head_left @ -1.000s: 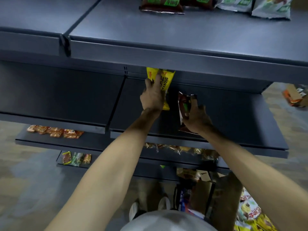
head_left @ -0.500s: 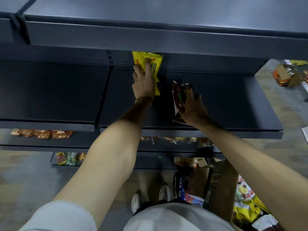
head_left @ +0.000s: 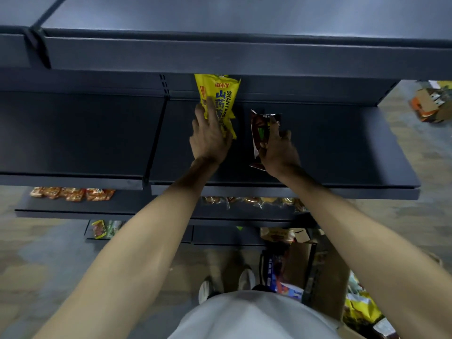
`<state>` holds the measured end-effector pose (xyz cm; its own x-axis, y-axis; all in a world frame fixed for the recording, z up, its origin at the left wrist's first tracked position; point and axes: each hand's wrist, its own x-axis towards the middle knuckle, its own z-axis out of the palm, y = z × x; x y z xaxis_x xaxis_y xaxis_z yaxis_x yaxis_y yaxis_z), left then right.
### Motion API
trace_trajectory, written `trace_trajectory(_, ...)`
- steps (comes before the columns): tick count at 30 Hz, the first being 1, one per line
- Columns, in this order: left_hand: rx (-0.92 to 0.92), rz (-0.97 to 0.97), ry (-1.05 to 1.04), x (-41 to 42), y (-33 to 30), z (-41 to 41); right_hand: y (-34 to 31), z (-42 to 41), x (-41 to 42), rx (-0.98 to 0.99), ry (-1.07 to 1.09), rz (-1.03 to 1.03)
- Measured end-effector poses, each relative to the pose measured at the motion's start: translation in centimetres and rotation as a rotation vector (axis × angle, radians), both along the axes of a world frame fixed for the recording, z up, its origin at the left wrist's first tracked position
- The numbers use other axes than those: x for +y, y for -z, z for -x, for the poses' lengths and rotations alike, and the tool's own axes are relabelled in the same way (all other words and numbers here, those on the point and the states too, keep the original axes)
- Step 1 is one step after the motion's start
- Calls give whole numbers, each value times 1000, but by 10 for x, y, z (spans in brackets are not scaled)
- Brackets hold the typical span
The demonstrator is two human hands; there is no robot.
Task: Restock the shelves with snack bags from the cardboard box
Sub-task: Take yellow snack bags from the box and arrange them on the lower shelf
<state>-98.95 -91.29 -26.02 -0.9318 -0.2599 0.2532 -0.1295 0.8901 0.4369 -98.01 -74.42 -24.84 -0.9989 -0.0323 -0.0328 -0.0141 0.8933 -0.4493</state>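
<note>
Open brown cardboard box [head_left: 315, 272] on the floor at lower right, holding bright snack packets, blue, orange and yellow ones among them; more yellow packets [head_left: 362, 311] loose just right of it. Dark grey metal shelf board [head_left: 342, 148] at mid height, bare across most of its surface, front lip running along the near edge. Yellow crinkled snack bag with blue lettering [head_left: 220, 99] standing at the back of that board, top tucked under the front edge of the upper dark shelf [head_left: 244, 55]. Left hand [head_left: 208, 140] laid against the yellow bag, fingers fairly straight, pressing rather than clenching. Dark red-brown glossy snack bag [head_left: 260, 135] upright just right of the yellow one, a narrow gap between them. Right hand [head_left: 277, 152] grasping this bag, fingers curled over its front. Wide free board to the right of both bags, and an unfilled bay to the left past the vertical divider [head_left: 156, 138]. Lower shelves with rows of orange packets [head_left: 73, 193] and clear-wrapped snacks [head_left: 252, 200]. Scattered cardboard scraps [head_left: 428, 106] on the floor at far right.
</note>
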Motion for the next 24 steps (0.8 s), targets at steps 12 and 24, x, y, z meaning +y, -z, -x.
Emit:
trace_trajectory(12, -6, 1, 135, 9, -17, -86, -20, -44, -11, 138, -28, 48)
trace_trajectory(24, 377, -153, 367, 5, -154, -161, -139, -165, -18, 531, -21, 302)
